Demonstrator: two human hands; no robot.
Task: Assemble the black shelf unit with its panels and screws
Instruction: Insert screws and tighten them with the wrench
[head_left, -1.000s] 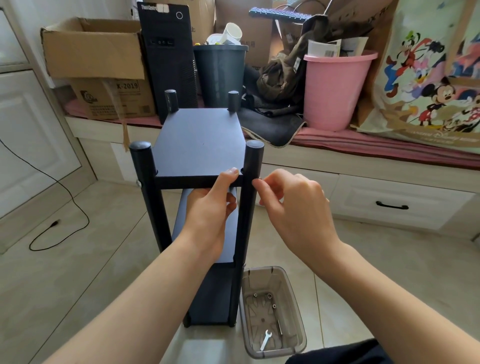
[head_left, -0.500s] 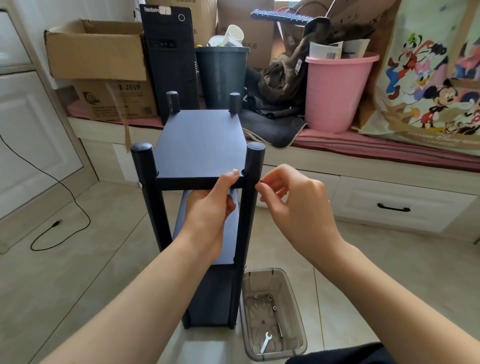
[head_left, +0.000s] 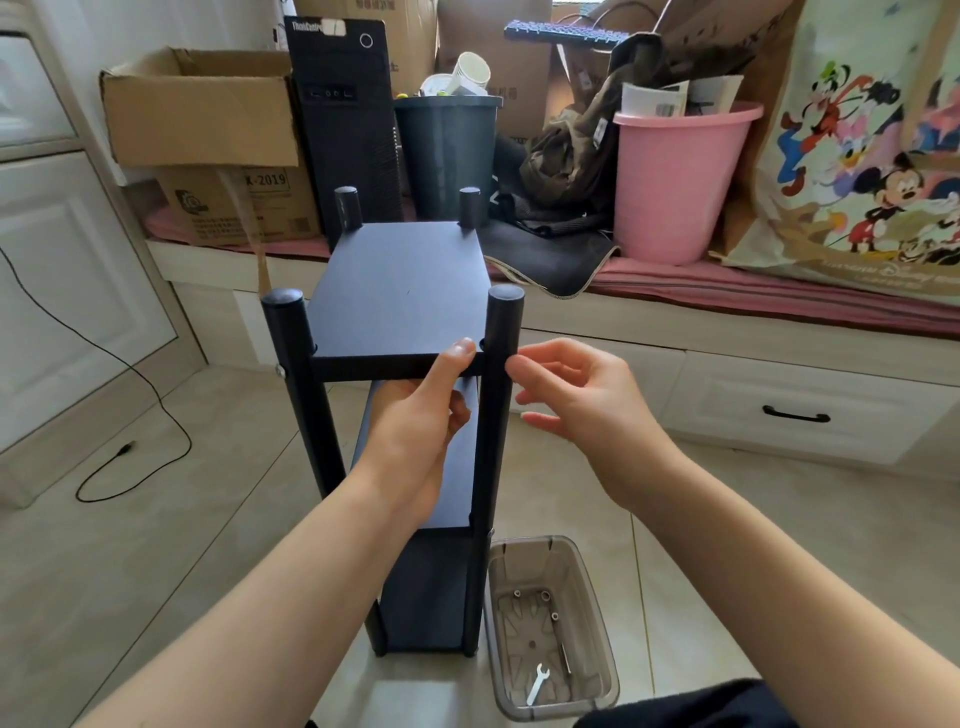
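Observation:
The black shelf unit (head_left: 400, 291) stands upright on the tiled floor, with three panels between four round posts. My left hand (head_left: 415, 431) grips the front edge of the top panel, thumb on top, right beside the front right post (head_left: 501, 322). My right hand (head_left: 582, 400) hovers at the right of that post at panel height; its fingers are spread and a fingertip nearly touches the post. I see no screw in it. A silver screw head (head_left: 280, 370) shows on the front left post.
A clear plastic box (head_left: 602, 623) on the floor, right of the shelf's base, holds a small wrench (head_left: 537, 683) and several screws (head_left: 545, 595). Behind, a window seat carries a cardboard box (head_left: 197, 109), a computer tower (head_left: 345, 130) and a pink bucket (head_left: 680, 182). A black cable (head_left: 130, 457) lies at the left.
My right hand's fingers were pinched against the front right post and have now loosened and spread. My left hand keeps its grip on the top panel.

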